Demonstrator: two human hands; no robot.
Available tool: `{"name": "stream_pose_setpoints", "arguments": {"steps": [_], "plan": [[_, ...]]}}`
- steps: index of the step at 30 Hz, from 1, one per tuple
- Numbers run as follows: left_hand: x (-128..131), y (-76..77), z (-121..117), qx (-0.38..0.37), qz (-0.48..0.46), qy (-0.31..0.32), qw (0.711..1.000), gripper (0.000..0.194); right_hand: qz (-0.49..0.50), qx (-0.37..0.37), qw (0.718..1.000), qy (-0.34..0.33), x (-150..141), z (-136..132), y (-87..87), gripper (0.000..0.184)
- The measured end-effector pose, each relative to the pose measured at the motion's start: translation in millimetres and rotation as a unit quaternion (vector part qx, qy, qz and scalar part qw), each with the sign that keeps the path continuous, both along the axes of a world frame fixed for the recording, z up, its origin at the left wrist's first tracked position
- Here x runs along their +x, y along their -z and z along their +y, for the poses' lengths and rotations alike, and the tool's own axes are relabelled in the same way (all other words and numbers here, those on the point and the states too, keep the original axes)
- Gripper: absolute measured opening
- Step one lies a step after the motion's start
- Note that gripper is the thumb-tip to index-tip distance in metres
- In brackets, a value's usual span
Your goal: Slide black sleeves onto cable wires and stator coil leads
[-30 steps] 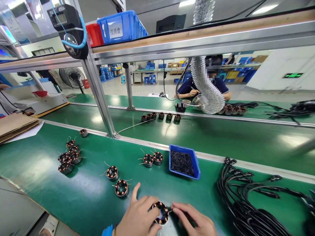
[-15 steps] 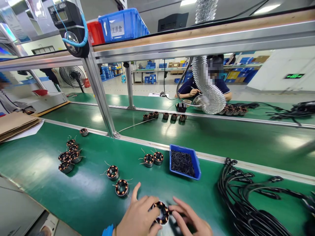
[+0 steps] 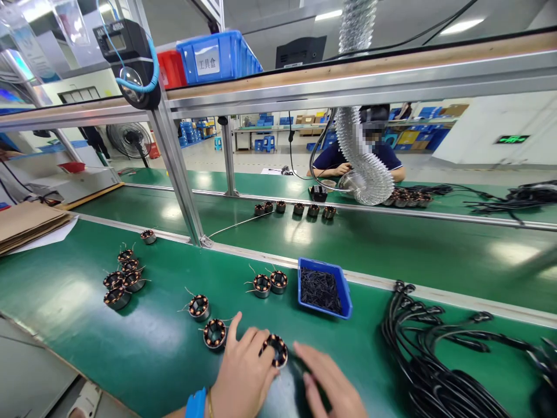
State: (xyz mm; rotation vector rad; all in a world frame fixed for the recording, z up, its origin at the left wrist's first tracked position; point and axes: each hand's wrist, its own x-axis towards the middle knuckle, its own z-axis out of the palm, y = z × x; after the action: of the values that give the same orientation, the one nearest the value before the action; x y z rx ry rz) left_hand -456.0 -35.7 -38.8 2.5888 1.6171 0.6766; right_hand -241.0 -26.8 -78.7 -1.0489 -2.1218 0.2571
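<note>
My left hand (image 3: 246, 371) is closed around a round stator with copper windings (image 3: 277, 349), held just above the green mat at the near edge. My right hand (image 3: 328, 383) is beside it on the right, fingers stretched towards the stator and a thin dark piece at its side; whether it grips that piece I cannot make out. Another stator (image 3: 214, 334) lies just left of my left forefinger. A blue tray of short black sleeves (image 3: 324, 288) sits behind my hands.
More stators lie on the green mat (image 3: 130, 348): a pair (image 3: 270, 283), a single one (image 3: 199, 306) and a cluster at left (image 3: 122, 277). A bundle of black cables (image 3: 439, 360) fills the right. An aluminium frame post (image 3: 178, 174) rises behind. A person works across the conveyor beside a flexible duct (image 3: 365, 168).
Both hands moved away from me and slightly left with the stator. The right hand's fingers shifted from pinching beside the stator to lying stretched out. Stators on the far conveyor drifted right.
</note>
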Motion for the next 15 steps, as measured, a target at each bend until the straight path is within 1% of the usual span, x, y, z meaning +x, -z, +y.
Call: {"name": "stream_pose_setpoints", "arguments": {"steps": [1,2,3,4,6,8,10,12,13,15], "plan": [[2.9,-6.0,6.4,-0.003,0.021,-0.017,1.0,0.014,-0.043,0.007,0.998,0.042,6.6,17.3,-10.1,0.041],[5.2,-12.6,12.2,-0.006,0.041,-0.031,0.999,0.017,-0.08,0.028,0.991,0.099,13.2,36.7,-20.0,0.039],[6.0,-19.3,16.6,-0.009,0.057,-0.04,0.998,0.023,-0.15,0.028,0.979,0.138,19.1,57.2,-28.8,0.038],[4.6,-25.6,19.0,-0.011,0.066,-0.049,0.997,0.032,-0.237,0.013,0.957,0.165,23.8,77.8,-36.0,0.037],[-6.6,-34.8,16.8,-0.009,0.063,-0.075,0.995,0.053,-0.281,0.004,0.944,0.174,28.7,115.1,-44.5,0.033],[-28.1,-37.6,7.1,0.004,0.052,-0.127,0.991,0.068,-0.302,-0.006,0.94,0.159,28.6,142.3,-45.6,0.026],[-54.7,-35.5,-5.0,0.016,0.05,-0.196,0.979,0.073,-0.314,-0.018,0.94,0.136,26.6,157.6,-42.1,0.016],[-78.5,-33.2,-14.1,0.001,0.052,-0.241,0.969,0.067,-0.316,-0.029,0.941,0.118,25.6,163.8,-37.4,0.013],[-87.2,-33.2,-16.9,-0.019,0.049,-0.248,0.967,0.061,-0.313,-0.033,0.942,0.115,25.6,164.7,-35.4,0.015],[-95.9,-35.8,-19.5,-0.064,0.034,-0.235,0.969,0.047,-0.303,-0.04,0.946,0.113,26.5,164.3,-32.6,0.019]]}}
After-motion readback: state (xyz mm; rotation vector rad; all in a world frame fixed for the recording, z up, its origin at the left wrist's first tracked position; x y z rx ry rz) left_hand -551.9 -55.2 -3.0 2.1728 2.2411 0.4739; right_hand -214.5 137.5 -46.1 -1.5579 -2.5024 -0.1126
